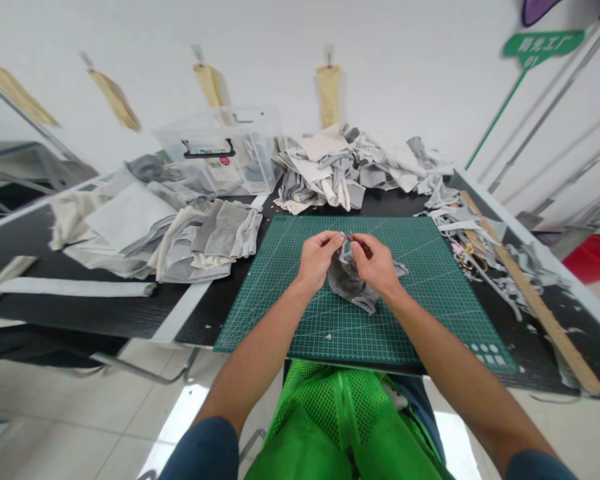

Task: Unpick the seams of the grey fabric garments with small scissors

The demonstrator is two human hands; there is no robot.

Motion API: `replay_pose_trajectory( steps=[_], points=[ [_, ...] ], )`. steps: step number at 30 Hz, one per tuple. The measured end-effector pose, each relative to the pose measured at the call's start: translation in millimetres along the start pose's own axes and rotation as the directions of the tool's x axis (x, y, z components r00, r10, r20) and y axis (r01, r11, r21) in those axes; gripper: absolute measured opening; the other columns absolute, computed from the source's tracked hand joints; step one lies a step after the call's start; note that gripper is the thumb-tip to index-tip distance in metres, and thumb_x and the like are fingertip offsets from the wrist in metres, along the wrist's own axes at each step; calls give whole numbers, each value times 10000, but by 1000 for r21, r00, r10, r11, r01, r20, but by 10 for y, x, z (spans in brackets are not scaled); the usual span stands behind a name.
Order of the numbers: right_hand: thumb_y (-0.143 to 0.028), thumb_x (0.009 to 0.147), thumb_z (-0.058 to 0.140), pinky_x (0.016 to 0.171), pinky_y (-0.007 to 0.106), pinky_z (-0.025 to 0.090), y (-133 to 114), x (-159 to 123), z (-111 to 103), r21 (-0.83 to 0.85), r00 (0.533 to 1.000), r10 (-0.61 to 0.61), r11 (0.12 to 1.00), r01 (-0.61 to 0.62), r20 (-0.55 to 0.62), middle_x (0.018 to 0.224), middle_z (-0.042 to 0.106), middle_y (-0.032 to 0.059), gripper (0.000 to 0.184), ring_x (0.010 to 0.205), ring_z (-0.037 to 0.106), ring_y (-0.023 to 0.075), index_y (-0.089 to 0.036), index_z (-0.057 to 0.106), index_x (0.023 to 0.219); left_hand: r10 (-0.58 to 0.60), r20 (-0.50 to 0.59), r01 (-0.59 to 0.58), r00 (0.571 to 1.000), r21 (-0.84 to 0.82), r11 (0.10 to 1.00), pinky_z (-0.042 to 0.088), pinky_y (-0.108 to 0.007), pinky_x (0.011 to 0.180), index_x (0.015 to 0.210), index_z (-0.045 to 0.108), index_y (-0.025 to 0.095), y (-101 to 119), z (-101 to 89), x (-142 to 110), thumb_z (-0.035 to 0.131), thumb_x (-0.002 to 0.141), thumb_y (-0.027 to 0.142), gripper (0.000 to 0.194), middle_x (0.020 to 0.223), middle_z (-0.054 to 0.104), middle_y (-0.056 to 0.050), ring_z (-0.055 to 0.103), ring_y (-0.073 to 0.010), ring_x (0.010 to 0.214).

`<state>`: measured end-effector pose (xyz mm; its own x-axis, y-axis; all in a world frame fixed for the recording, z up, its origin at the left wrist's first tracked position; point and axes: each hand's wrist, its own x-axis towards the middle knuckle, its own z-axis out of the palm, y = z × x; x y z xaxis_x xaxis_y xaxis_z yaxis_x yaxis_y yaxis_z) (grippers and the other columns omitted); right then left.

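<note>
Both my hands are raised over the green cutting mat (290, 293), close together. My left hand (318, 257) pinches the top edge of a small grey fabric piece (349, 283) with its fingertips. My right hand (374, 261) grips the same piece from the right, fingers curled, thumb and forefinger meeting near the left hand's tips. The fabric hangs crumpled below the hands and its lower end rests on the mat. Something tiny and dark shows between the fingertips; I cannot make out what it is.
A stack of folded grey and cream cloth (180, 233) lies left of the mat. A heap of fabric scraps (340, 167) and a clear plastic box (220, 150) sit behind. A wooden ruler (530, 300) and trimmings lie at the right edge.
</note>
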<state>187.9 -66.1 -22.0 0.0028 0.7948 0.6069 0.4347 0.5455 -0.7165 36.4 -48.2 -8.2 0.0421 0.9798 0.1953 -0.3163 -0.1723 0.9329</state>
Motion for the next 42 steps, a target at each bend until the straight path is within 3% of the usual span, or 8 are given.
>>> replay_pose_trajectory(
  steps=[4, 8, 31, 42],
  points=[
    [-379, 964, 560, 814, 388, 519, -50, -4, -25, -92, 998, -55, 994, 55, -2, 980, 707, 86, 257, 868, 649, 233, -204, 687, 1104, 72, -83, -62, 994, 117, 991, 472, -263, 713, 831, 781, 154, 14, -4, -5, 790, 755, 308, 172, 797, 730, -31, 600, -123, 712],
    [-379, 968, 553, 823, 391, 516, -91, -13, -14, -148, 996, -92, 985, 94, 19, 958, 688, 94, 260, 874, 635, 240, -197, 683, 1102, 72, -109, -56, 991, 140, 989, 502, -286, 751, 845, 803, 154, 12, 9, -20, 783, 740, 283, 168, 841, 768, -50, 647, -148, 752],
    [-384, 989, 533, 793, 382, 516, -38, -2, -9, -130, 995, -98, 987, 95, -11, 934, 701, 84, 259, 835, 637, 231, -211, 693, 1095, 38, 14, -38, 999, 37, 999, 508, -291, 796, 854, 819, 162, -41, 21, -27, 813, 741, 311, 187, 841, 780, -60, 665, -151, 786],
    [-369, 987, 529, 789, 372, 516, -34, 9, -25, -122, 996, -89, 988, 90, 19, 922, 704, 78, 247, 831, 638, 227, -210, 700, 1065, 26, -1, -26, 1000, 65, 998, 520, -301, 809, 822, 805, 158, -23, 28, -40, 811, 735, 319, 183, 848, 775, -61, 669, -159, 796]
  ],
)
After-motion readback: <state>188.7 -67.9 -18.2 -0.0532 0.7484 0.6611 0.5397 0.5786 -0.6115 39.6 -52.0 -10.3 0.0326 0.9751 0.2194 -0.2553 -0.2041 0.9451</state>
